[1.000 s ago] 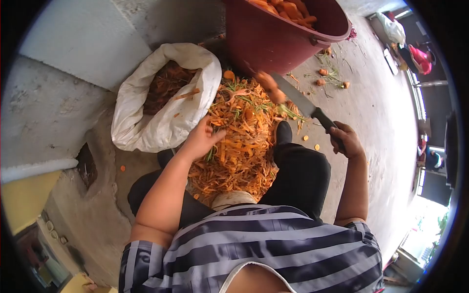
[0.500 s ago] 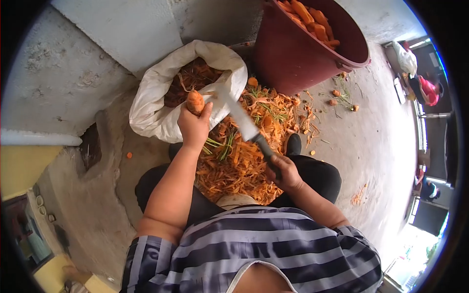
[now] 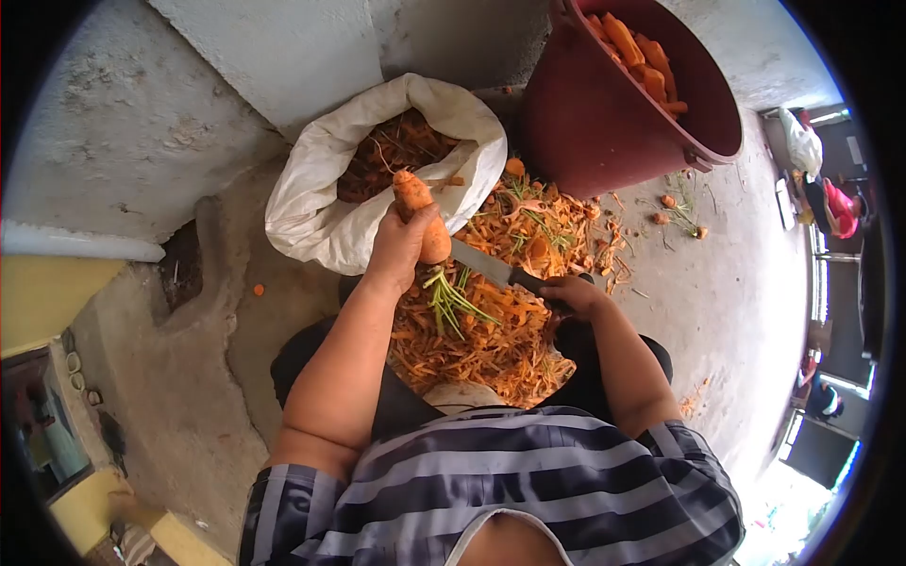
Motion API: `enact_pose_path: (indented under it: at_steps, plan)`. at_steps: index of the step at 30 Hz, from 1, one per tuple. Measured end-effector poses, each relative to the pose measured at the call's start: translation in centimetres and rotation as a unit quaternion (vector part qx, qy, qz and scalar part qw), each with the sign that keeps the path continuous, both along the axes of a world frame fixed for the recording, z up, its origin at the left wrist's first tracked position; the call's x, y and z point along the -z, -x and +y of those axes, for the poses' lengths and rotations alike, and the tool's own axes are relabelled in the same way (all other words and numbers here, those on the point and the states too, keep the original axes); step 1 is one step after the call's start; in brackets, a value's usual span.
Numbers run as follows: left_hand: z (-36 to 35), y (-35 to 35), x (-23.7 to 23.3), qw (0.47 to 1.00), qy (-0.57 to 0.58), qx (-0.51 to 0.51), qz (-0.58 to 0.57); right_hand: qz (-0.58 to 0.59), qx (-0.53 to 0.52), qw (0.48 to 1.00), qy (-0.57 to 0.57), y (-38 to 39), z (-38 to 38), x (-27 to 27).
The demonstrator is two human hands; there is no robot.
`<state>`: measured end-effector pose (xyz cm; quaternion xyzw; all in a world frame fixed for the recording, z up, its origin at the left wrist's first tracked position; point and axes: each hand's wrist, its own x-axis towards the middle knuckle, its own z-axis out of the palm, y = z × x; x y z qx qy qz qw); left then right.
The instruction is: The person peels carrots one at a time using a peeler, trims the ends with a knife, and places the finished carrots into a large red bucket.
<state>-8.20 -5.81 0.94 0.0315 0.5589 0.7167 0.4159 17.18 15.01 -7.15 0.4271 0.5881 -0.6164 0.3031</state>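
Note:
A thick orange carrot (image 3: 433, 236) is wrapped in the fingers of my left hand (image 3: 397, 247), close to the near rim of a white woven sack (image 3: 321, 226). My right hand (image 3: 578, 296) grips the dark handle of a large knife (image 3: 486, 265). Its blade points left, the tip right by the carrot's lower end. Inside the sack lie unpeeled carrots (image 3: 377, 160), partly shadowed. Under both hands spreads a heap of carrot peelings (image 3: 472, 340), with a bunch of green stalks (image 3: 453, 300) on top just below the carrot.
A dark red bucket (image 3: 604, 123) with peeled carrots (image 3: 642, 57) stands beyond the heap, against the grey wall (image 3: 274, 47). Carrot tops (image 3: 675, 215) lie scattered on the concrete floor right of it. At far right is a person in pink (image 3: 840, 208).
The knife has swung down from beside the sack to the carrot's lower end. The carrot is turned, showing more of its length, and green stalks now lie below it. The view has shifted slightly.

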Motion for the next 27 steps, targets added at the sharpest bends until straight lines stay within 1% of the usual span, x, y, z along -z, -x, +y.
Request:
enact_pose_path:
  at_steps: [1, 2, 3, 4, 5, 6, 9, 10, 11, 13, 15, 17, 18, 19, 20, 23, 24, 27]
  plan:
    - [0.2, -0.1, 0.1, 1.000, 0.001, 0.009, -0.013, -0.007, -0.045, 0.998, -0.049, 0.1, 0.6, -0.1]
    - [0.5, -0.1, 0.1, 1.000, -0.003, 0.006, -0.017, -0.023, -0.023, 0.995, -0.097, 0.0, 1.3, 1.0]
    - [0.7, -0.2, -0.3, 1.000, 0.003, 0.021, -0.008, -0.089, -0.100, 0.976, -0.172, 0.5, 2.1, 1.6]
    - [0.8, -0.4, -0.9, 0.999, 0.011, 0.033, 0.003, -0.150, -0.178, 0.942, -0.242, 1.4, 3.0, 2.2]
    - [0.7, -0.5, -1.1, 0.999, 0.021, 0.044, 0.017, -0.204, -0.253, 0.894, -0.309, 2.3, 3.5, 3.2]
    - [0.6, -1.0, -0.8, 0.999, 0.002, 0.038, 0.015, -0.192, -0.280, 0.875, -0.345, 2.8, 3.3, 3.9]
    - [0.7, -1.9, -0.5, 0.998, 0.017, 0.052, 0.017, -0.097, -0.194, 0.851, -0.478, 4.8, 4.3, 8.0]
    - [0.8, -2.0, -0.5, 0.998, 0.007, 0.051, 0.021, -0.112, -0.215, 0.857, -0.455, 6.5, 4.5, 7.9]
    - [0.8, -2.0, -0.5, 0.997, 0.023, 0.061, 0.030, -0.127, -0.235, 0.861, -0.433, 8.7, 4.8, 7.8]
    - [1.1, -1.7, -0.3, 0.994, 0.050, 0.082, 0.052, -0.112, -0.212, 0.863, -0.444, 11.1, 4.6, 8.1]
    - [1.4, -1.3, 0.8, 0.988, 0.078, 0.093, 0.091, -0.053, -0.123, 0.856, -0.499, 12.1, 4.3, 9.3]
    - [1.3, -1.6, 1.3, 0.982, 0.096, 0.095, 0.135, -0.066, -0.156, 0.863, -0.477, 12.4, 4.4, 11.6]
    - [1.3, -1.6, 1.6, 0.976, 0.106, 0.090, 0.169, -0.065, -0.165, 0.866, -0.468, 12.5, 4.4, 11.4]
    - [1.3, -1.6, 1.6, 0.974, 0.111, 0.091, 0.178, -0.063, -0.173, 0.869, -0.460, 12.8, 4.1, 10.5]
    - [1.3, -1.6, 1.6, 0.972, 0.114, 0.093, 0.185, -0.063, -0.187, 0.859, -0.473, 12.8, 3.7, 9.3]
    - [1.6, -1.9, 1.4, 0.965, 0.116, 0.103, 0.211, -0.102, -0.287, 0.828, -0.471, 12.3, 4.3, 9.2]
    - [1.6, -2.0, 1.7, 0.961, 0.117, 0.111, 0.227, -0.096, -0.337, 0.792, -0.499, 12.0, 3.9, 7.9]
    - [1.8, -2.2, 1.6, 0.948, 0.144, 0.139, 0.247, -0.004, -0.335, 0.754, -0.565, 9.6, 4.9, 11.2]
